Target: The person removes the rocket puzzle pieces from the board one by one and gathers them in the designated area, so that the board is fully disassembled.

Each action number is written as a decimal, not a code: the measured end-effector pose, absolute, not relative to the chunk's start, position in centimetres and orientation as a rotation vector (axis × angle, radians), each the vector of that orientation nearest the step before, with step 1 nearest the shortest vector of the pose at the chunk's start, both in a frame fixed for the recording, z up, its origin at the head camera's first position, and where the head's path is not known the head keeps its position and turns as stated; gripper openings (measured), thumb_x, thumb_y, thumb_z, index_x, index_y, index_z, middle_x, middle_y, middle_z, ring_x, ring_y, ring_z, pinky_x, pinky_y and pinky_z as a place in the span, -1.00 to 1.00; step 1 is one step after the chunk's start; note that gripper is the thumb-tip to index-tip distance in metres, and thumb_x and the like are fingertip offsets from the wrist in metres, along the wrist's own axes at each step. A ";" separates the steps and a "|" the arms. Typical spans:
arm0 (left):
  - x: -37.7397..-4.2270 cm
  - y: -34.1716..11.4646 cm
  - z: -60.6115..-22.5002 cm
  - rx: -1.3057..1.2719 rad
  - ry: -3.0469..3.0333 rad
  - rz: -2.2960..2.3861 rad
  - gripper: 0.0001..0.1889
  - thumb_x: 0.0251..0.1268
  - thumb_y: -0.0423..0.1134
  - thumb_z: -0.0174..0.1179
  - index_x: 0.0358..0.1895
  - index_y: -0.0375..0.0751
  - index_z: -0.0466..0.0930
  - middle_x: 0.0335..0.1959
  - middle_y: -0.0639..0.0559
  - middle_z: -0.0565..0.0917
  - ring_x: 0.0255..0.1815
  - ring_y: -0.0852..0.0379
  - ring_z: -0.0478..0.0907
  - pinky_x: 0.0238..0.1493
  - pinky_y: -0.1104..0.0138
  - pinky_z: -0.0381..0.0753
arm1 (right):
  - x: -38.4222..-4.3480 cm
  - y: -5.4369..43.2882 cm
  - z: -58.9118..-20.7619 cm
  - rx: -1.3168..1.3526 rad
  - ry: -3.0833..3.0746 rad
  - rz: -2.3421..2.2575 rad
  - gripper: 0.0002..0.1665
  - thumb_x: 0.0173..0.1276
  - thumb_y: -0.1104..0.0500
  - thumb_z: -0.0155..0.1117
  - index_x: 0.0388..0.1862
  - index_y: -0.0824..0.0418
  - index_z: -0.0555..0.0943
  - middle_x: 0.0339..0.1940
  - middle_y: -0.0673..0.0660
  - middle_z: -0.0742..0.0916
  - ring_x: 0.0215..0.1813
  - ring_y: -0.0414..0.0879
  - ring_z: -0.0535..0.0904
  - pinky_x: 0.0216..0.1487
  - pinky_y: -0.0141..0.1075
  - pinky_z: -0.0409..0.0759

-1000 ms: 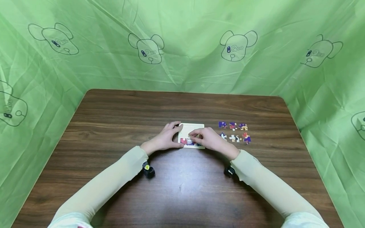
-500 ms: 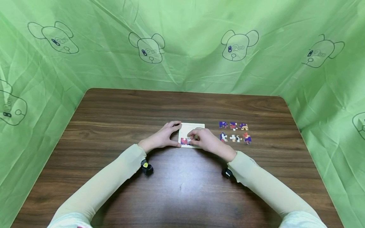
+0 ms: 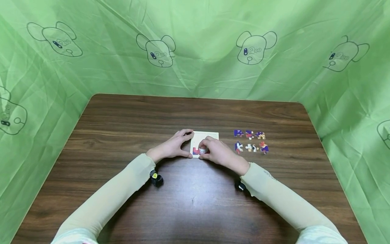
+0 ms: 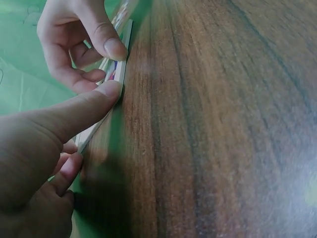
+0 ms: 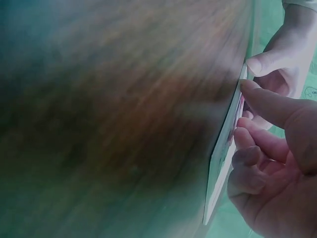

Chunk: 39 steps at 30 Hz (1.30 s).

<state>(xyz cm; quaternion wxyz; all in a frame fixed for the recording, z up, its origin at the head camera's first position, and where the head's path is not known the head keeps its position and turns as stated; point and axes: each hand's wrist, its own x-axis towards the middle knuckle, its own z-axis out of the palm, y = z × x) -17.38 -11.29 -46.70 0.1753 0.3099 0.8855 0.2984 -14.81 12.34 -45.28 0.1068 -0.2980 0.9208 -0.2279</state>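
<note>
A small white puzzle tray (image 3: pixel 203 135) lies flat on the table, with red, purple and white puzzle pieces (image 3: pixel 196 151) along its near side. My left hand (image 3: pixel 172 145) holds the tray's left side between thumb and fingers; in the left wrist view its thumb (image 4: pixel 94 101) rests on the near edge. My right hand (image 3: pixel 220 151) is over the tray's near right part, covering some of it. Its thumb (image 5: pixel 267 104) touches the near edge and its bent fingertips (image 5: pixel 242 130) touch the tray's face, thumb and fingers apart. No piece shows between them.
Several loose puzzle pieces (image 3: pixel 238 133) lie in two rows on the brown wooden table (image 3: pixel 195 203), right of the tray. A green curtain (image 3: pixel 207 78) with drawn bear heads hangs behind and at both sides. Small black cameras (image 3: pixel 157 179) are on both wrists.
My right hand has shifted slightly left and nearer over the tray; its thumb has come down to the near edge. My left hand stays at the tray's left side.
</note>
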 end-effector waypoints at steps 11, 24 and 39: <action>-17.3 -11.2 -46.8 0.874 2.518 0.874 0.01 0.15 -0.11 0.57 0.58 -0.43 0.21 0.60 -0.29 0.21 0.61 -0.28 0.11 0.57 -0.07 0.17 | -15.0 12.1 -45.4 -0.788 2.728 -0.601 -0.60 0.25 -0.03 0.61 -0.04 0.07 0.66 -0.15 -0.06 0.68 -0.18 -0.17 0.62 -0.20 -0.13 0.62; -17.3 -11.2 -46.7 0.862 2.515 0.858 0.00 0.18 -0.08 0.56 0.59 -0.40 0.20 0.62 -0.27 0.18 0.62 -0.27 0.09 0.57 -0.08 0.17 | -14.7 12.6 -45.7 -0.785 2.758 -0.639 -0.61 0.28 -0.05 0.58 -0.05 0.06 0.64 -0.15 -0.05 0.69 -0.20 -0.17 0.61 -0.23 -0.14 0.60; -17.5 -11.4 -47.2 0.864 2.510 0.866 0.03 0.17 -0.08 0.56 0.60 -0.41 0.18 0.62 -0.26 0.18 0.61 -0.28 0.08 0.57 -0.07 0.15 | -16.0 13.4 -46.1 -0.897 2.695 -0.918 -0.88 0.38 0.12 0.49 -0.29 0.03 0.67 -0.27 -0.07 0.77 -0.48 -0.24 0.42 -0.35 -0.25 0.47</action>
